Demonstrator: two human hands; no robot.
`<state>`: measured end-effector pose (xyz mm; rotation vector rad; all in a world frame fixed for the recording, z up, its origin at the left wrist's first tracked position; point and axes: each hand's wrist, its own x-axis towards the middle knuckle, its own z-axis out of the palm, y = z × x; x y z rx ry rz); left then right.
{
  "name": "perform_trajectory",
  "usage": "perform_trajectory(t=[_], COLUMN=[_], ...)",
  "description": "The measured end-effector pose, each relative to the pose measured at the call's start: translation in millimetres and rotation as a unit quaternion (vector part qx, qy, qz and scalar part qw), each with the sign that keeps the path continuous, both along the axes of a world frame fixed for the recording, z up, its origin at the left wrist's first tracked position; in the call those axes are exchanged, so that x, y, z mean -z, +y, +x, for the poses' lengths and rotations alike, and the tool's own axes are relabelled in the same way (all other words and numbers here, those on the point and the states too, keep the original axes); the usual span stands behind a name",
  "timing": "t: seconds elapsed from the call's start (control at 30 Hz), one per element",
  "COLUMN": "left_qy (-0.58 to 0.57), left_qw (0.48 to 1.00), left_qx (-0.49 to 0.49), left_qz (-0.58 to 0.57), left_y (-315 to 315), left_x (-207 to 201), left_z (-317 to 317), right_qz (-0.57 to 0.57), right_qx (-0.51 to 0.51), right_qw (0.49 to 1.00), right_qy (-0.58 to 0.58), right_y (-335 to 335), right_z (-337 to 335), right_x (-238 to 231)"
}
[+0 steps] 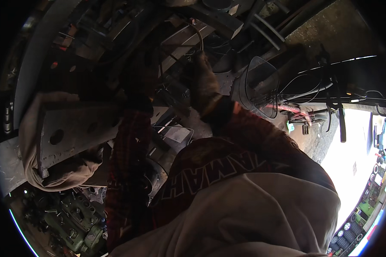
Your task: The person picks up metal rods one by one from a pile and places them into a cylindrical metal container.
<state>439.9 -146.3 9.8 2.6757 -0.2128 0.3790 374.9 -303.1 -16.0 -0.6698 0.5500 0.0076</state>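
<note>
My right hand, in a worn work glove with a dark cuff, is closed at the middle of the view. From the top of its fist a thin, curved, light-coloured rod or hose arches up and to the left. My left hand is in deep shadow to the left, and its fingers cannot be made out. It is near a long metal bar with round holes. A brown cloth wraps around the bar's near left end.
A bicycle with a black mesh basket and a red frame stands close on the right. Dark metal beams lie at the top. Greenish machine parts are at lower left. Bright daylight enters at far right, beside stacked tires.
</note>
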Motion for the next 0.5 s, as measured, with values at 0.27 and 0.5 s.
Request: perform_trajectory(t=[0.27,0.5], left_qy=[0.058,0.005], left_qw=[0.998,1.000], left_qx=[-0.028,-0.006], left_qz=[0.009,-0.026], left_y=[6.1,7.8], left_x=[-2.2,3.0], left_z=[4.8,11.2], right_qz=[-0.771,-0.808], right_qx=[-0.139,-0.190], right_qw=[0.578,0.433], right_qy=[-0.229,-0.351], right_y=[-27.8,-88.0], right_z=[-8.3,26.4], right_x=[-0.2,-1.4])
